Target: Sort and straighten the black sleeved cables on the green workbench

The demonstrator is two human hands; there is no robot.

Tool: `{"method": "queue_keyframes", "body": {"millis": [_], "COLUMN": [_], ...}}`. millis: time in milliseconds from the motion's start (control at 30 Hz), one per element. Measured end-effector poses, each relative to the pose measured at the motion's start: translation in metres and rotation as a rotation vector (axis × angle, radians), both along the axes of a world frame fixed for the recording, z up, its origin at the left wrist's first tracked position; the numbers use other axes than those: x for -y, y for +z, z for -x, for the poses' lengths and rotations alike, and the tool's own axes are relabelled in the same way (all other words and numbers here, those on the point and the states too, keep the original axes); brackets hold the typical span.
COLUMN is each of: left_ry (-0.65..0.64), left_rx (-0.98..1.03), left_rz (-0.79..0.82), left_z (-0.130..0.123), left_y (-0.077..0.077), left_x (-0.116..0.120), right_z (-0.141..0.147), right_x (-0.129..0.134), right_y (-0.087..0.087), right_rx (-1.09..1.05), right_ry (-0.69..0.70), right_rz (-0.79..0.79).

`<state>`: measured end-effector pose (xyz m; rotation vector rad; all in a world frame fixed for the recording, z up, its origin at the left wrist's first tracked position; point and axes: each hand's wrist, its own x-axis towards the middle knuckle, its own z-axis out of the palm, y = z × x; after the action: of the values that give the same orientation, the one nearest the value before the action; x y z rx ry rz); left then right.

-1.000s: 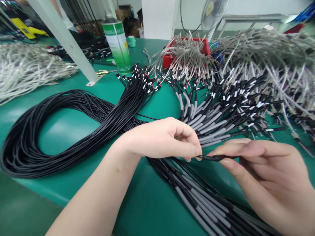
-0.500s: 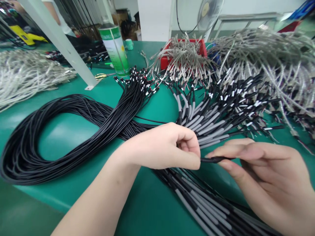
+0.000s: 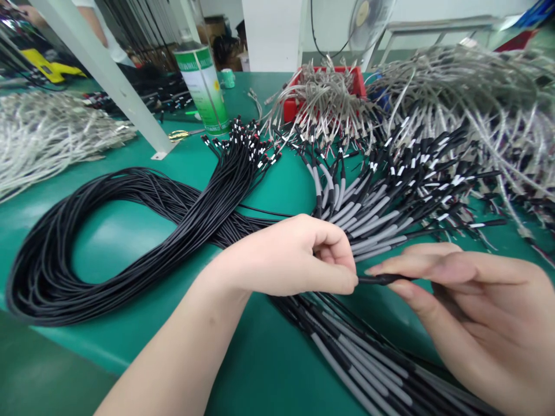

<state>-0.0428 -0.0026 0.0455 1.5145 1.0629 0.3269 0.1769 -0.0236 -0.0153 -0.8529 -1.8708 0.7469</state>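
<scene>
My left hand (image 3: 290, 257) is closed with thumb and fingertips pinching one end of a short black cable piece (image 3: 377, 279). My right hand (image 3: 472, 312) pinches the other end of the same piece between thumb and forefinger. Both hands hover low over the green table (image 3: 260, 358). Under them runs a bundle of grey-and-black sleeved cables (image 3: 359, 358). A large coil of thin black cables (image 3: 108, 242) lies to the left, its ends fanning toward the back.
A fan of black-and-grey cable ends with white markers (image 3: 416, 179) spreads right of centre. Piles of braided silver cables (image 3: 468, 92) and a red bin (image 3: 321, 86) stand behind. A green spray can (image 3: 203, 86), a white post (image 3: 108, 75) and more silver cables (image 3: 47, 133) sit at the back left.
My two hands have stayed almost in place, still pinching the black piece; the left fingertips slid slightly right along it. The view shifted a little.
</scene>
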Motion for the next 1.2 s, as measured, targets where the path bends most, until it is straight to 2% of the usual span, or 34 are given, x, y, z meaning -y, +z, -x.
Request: {"method": "queue_keyframes", "body": {"millis": [300,600,833,1200], "left_ry": [-0.023,0.016,-0.021,0.047], "left_rx": [0.028,0.026,0.037,0.032], "left_rz": [0.020,0.018,0.010,0.017], "left_z": [0.0031,-0.0001,0.0011,-0.0026], "left_y": [-0.0005,-0.0018,-0.0014,-0.0027], "left_x": [-0.0007,-0.0003,-0.0013,-0.0004], "right_z": [0.0019,0.0032,0.0032,-0.0006], "right_x": [-0.0019,-0.0027,-0.0030,0.0005], "right_y": [0.0044,0.0031,0.0058,0.0011], "right_rx": [0.015,0.007,-0.001,-0.015], "right_ry": [-0.027,-0.059,-0.024,-0.046], "right_rz": [0.063,0.079,0.096,0.106]}}
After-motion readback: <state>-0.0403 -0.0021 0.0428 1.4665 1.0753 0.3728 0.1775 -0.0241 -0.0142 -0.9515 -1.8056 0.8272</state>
